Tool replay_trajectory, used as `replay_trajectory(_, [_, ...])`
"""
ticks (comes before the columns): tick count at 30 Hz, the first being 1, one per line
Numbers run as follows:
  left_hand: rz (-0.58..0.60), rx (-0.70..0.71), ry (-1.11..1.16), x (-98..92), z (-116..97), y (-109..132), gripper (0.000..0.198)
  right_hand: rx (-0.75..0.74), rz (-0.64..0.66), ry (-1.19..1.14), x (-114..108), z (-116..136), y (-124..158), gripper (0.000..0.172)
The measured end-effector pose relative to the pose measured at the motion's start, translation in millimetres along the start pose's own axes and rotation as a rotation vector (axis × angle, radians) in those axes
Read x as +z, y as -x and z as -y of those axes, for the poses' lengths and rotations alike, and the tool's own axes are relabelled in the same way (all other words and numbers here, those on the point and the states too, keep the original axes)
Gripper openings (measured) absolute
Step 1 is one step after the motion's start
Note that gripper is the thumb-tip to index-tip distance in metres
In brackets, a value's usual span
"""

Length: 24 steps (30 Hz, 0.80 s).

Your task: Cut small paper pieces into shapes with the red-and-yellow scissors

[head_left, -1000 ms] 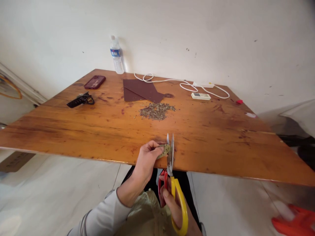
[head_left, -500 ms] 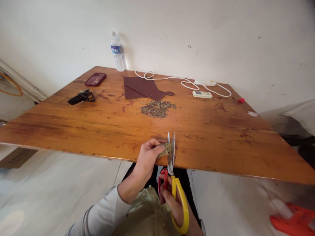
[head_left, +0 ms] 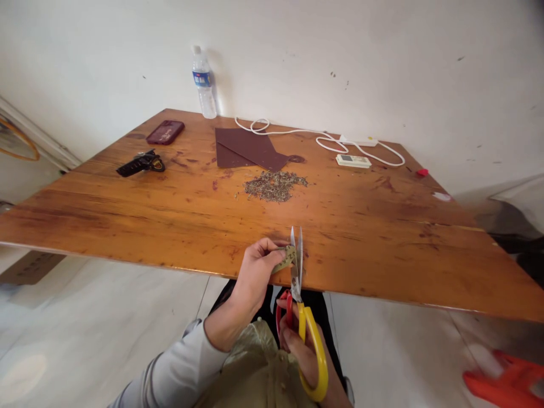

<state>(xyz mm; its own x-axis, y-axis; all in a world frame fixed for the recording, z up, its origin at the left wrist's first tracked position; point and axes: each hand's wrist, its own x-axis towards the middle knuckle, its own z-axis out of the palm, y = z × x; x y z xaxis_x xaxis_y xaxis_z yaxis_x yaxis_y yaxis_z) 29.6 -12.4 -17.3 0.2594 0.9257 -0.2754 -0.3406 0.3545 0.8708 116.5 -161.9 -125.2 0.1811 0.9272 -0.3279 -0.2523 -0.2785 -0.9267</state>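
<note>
My left hand [head_left: 255, 271] pinches a small yellowish-green scrap [head_left: 285, 259] at the near edge of the wooden table [head_left: 127, 221]. My right hand [head_left: 300, 351] grips the yellow and red handles of a pair of scissors [head_left: 302, 317]. The blades point away from me, slightly apart, with the scrap's edge between them. A pile of small cut bits [head_left: 274, 186] lies further back on the table. A pale plastic bag [head_left: 250, 368] sits on my lap under both hands.
Dark brown sheets [head_left: 246, 148] lie behind the pile. A water bottle [head_left: 203, 84] stands by the wall. A dark red phone [head_left: 165, 131] and a black tool [head_left: 140, 163] are at the left, a white cable [head_left: 323, 139] and small white device [head_left: 352, 161] at the right. An orange object [head_left: 505, 382] lies on the floor.
The view has tilted a little. My hands, the scrap and the scissors stay in almost the same place at the table edge.
</note>
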Motion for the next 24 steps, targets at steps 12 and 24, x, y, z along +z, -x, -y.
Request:
replay_trajectory(12, [-0.013, -0.042, 0.079, 3.9, -2.9, 1.7, 0.025, 0.056, -0.052, 0.000, -0.3, 14.4, -0.2, 0.048])
replay_trajectory(24, [-0.041, -0.020, 0.079, 3.9, 2.3, 0.3, 0.024, -0.001, -0.091, 0.032, 6.6, 10.5, -3.7, 0.047])
